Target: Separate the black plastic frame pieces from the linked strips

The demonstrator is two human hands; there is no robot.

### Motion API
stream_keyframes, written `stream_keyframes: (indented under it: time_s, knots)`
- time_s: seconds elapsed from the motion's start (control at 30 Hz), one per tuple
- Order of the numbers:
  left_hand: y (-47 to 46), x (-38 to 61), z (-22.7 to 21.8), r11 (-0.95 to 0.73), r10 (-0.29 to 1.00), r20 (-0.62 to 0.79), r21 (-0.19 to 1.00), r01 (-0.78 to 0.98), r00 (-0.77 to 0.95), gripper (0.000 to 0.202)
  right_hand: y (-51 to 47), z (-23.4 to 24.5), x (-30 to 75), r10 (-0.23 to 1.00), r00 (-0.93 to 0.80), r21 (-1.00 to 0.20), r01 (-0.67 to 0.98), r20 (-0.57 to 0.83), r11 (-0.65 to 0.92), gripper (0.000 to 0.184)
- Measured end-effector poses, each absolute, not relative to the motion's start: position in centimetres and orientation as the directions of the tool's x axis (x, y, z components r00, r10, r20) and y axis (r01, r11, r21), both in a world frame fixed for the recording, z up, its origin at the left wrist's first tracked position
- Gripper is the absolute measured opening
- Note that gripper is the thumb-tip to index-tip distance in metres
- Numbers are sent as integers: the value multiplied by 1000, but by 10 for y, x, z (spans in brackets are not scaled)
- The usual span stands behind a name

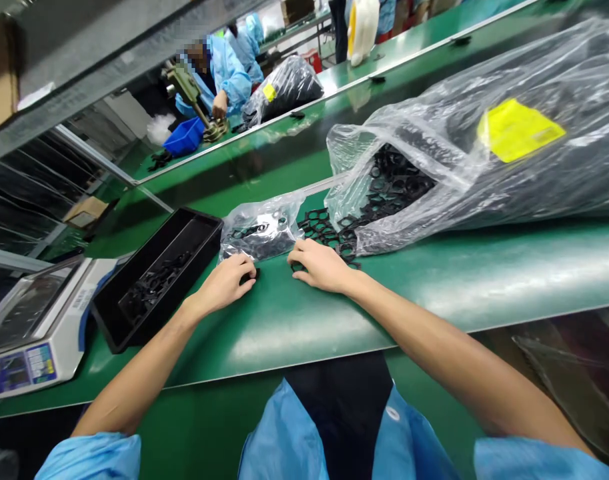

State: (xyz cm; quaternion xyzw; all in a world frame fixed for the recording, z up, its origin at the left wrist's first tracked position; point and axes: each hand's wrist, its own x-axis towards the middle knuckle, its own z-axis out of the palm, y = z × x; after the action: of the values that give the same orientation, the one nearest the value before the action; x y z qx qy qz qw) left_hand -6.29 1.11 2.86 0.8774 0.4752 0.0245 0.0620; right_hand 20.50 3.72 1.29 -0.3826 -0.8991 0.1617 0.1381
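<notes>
My left hand [229, 283] is on the green bench, fingers curled over a small black plastic part [255, 274] that is mostly hidden. A short way to the right, my right hand [319, 265] is closed, thumb and fingers pinching another small black part, of which only a dark edge shows. Just beyond both hands lies a small clear plastic bag [261, 230] with black parts in or under it. Loose black ring-shaped parts [321, 227] are spread beside the right hand. They trail from the mouth of a large clear bag [464, 143] full of them.
To the left, a black tray [157, 267] holds several black parts, with a white weighing scale [39, 327] beyond it. A metal shelf [114, 60] hangs over the upper left. Across the bench, a co-worker in blue [229, 73] works near a blue bin [184, 137].
</notes>
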Motion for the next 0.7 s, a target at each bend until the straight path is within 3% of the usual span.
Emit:
stream_keyframes:
  time_s: [0.1, 0.3, 0.47, 0.53, 0.6, 0.7]
  knots:
    - [12, -60, 35, -537, 837, -20, 163, 828, 547, 9, 37, 10, 204, 743, -654, -374, 660, 142, 652, 25]
    - [15, -48, 47, -507, 854, -40, 155, 848, 518, 9, 36, 7, 203, 734, -661, -405, 634, 159, 659, 13]
    - [13, -46, 38, -458, 889, 75, 152, 876, 452, 10, 40, 1, 199, 812, -529, -605, 571, 244, 554, 21]
    - [11, -44, 28, -470, 877, 230, 218, 855, 423, 16, 43, -1, 197, 878, -421, -784, 454, 230, 423, 24]
    - [9, -41, 15, -506, 829, 422, 287, 813, 367, 18, 45, -1, 196, 936, -333, -958, 217, 109, 189, 27]
    - [5, -33, -2, -570, 740, 604, 330, 752, 296, 17, 45, 3, 196, 940, -311, -971, -141, -141, -193, 31]
